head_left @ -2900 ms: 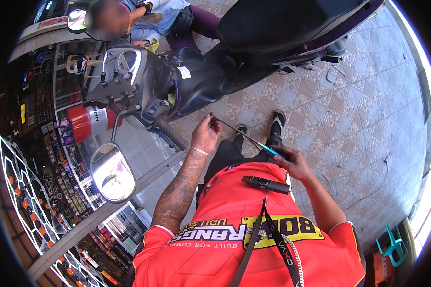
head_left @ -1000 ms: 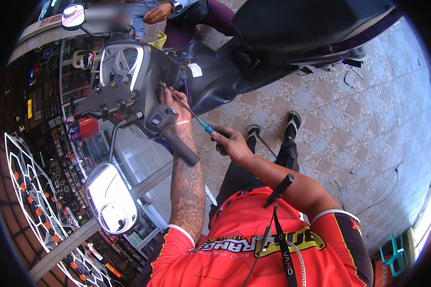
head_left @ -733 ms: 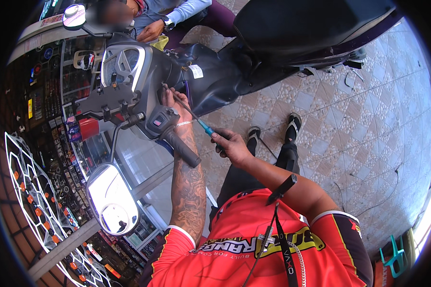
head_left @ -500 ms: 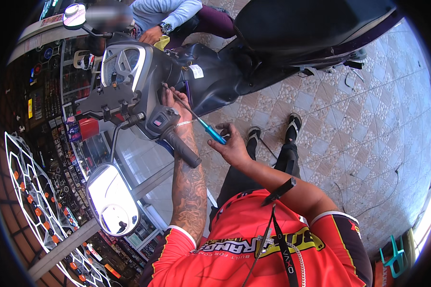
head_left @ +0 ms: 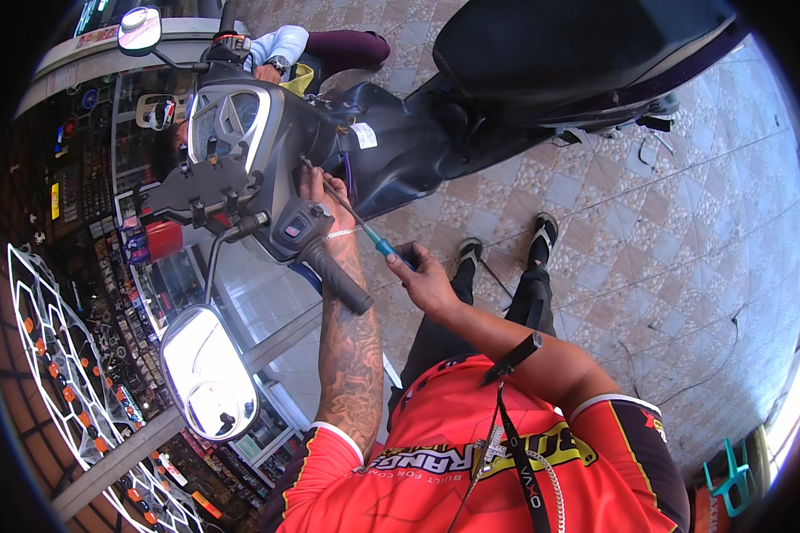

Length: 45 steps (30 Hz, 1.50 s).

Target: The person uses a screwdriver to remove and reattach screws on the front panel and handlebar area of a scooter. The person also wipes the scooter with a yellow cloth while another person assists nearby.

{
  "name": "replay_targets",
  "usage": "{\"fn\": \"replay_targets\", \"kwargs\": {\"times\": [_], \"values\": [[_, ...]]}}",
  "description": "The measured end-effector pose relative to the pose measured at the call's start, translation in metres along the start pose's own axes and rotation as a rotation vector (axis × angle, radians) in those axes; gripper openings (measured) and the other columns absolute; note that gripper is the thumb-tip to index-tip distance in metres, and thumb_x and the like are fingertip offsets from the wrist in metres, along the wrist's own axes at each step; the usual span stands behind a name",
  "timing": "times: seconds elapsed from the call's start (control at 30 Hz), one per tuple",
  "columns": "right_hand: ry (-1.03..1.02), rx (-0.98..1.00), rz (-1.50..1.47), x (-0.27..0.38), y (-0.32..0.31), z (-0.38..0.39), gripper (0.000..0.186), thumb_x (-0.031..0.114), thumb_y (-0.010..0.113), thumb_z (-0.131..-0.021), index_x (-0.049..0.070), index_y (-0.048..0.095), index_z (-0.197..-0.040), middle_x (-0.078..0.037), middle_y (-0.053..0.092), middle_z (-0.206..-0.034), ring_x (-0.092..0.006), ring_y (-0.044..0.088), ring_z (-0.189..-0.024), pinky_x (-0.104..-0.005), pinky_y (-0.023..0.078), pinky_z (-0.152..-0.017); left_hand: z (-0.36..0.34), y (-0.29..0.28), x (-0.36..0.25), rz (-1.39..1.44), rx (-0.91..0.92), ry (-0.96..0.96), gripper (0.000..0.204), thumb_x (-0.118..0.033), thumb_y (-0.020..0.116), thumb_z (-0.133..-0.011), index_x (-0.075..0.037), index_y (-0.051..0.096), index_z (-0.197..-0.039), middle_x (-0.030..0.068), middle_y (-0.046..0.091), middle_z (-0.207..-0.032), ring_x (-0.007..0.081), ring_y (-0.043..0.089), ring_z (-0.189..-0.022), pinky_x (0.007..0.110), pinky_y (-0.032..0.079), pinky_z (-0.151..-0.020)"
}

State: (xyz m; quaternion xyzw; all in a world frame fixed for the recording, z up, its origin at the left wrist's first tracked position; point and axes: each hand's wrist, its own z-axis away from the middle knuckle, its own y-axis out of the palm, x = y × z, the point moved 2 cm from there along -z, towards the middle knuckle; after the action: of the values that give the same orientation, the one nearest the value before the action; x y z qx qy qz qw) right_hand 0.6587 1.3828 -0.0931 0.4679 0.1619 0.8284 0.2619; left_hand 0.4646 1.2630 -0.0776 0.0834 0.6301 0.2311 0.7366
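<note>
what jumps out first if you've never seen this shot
The dark scooter fills the top of the view, its handlebar grip pointing down toward the person. The left hand rests against the panel behind the handlebar, while the right hand holds a blue-handled screwdriver angled up to that spot. A round mirror gleams at lower left.

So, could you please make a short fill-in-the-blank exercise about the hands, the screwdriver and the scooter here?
1. The right hand holds a screwdriver by its ____ handle.
2. The left hand rests on the scooter just behind its ____.
3. Near the grip, the round ____ shows bright sky.
4. The person wears a ____ shirt.

Missing words: blue; handlebar; mirror; red
</note>
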Motion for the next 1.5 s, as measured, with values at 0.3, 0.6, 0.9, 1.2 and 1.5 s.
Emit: {"fn": "replay_targets", "kwargs": {"times": [0.3,0.6,0.9,1.2,1.5], "values": [[-0.064,-0.001,0.117,-0.003,-0.007,-0.008,0.048,0.049,0.061,-0.102,0.002,0.06,-0.108,-0.005,0.063,-0.082,-0.0122,0.055,-0.062,-0.0285,0.047,-0.061,0.004,0.009,-0.003,-0.055,0.001,-0.014,0.026,-0.011,0.074,-0.094,-0.011,0.067,-0.118,-0.0018,0.067,-0.095,0.0087,0.059,-0.084,0.025,0.047,-0.075],[0.026,-0.028,0.006,-0.013,-0.004,-0.013,0.045,0.045,0.067,-0.099,0.001,0.063,-0.108,-0.008,0.067,-0.086,-0.0132,0.058,-0.07,-0.0291,0.049,-0.068,0.013,0.015,-0.006,-0.11,-0.004,-0.022,0.027,-0.012,0.073,-0.094,-0.012,0.067,-0.121,-0.0034,0.063,-0.097,0.0076,0.056,-0.089,0.025,0.045,-0.08],[0.321,0.056,-0.156,-0.007,-0.004,-0.002,0.043,0.038,0.07,-0.099,-0.001,0.061,-0.115,-0.007,0.066,-0.087,-0.014,0.064,-0.075,-0.0293,0.051,-0.067,0.013,0.014,-0.004,-0.114,-0.046,-0.056,0.024,-0.012,0.076,-0.093,-0.016,0.069,-0.116,-0.0052,0.063,-0.099,0.0069,0.056,-0.087,0.024,0.046,-0.081],[0.305,0.102,-0.249,-0.002,-0.009,-0.007,0.041,0.039,0.073,-0.097,0.003,0.061,-0.112,-0.002,0.062,-0.086,-0.0088,0.054,-0.069,-0.0256,0.044,-0.056,0.014,0.017,-0.004,-0.11,-0.085,-0.066,0.023,-0.013,0.077,-0.093,-0.018,0.07,-0.114,-0.0061,0.064,-0.098,0.0068,0.056,-0.086,0.024,0.046,-0.08],[0.296,0.049,-0.223,0.021,-0.019,-0.002,0.039,0.044,0.069,-0.098,0.008,0.063,-0.111,-0.003,0.065,-0.088,-0.0076,0.053,-0.068,-0.0239,0.039,-0.053,0.014,0.018,-0.003,-0.109,-0.056,-0.064,0.019,-0.013,0.075,-0.094,-0.018,0.072,-0.112,-0.0067,0.064,-0.097,0.0066,0.056,-0.087,0.024,0.046,-0.079]]}}
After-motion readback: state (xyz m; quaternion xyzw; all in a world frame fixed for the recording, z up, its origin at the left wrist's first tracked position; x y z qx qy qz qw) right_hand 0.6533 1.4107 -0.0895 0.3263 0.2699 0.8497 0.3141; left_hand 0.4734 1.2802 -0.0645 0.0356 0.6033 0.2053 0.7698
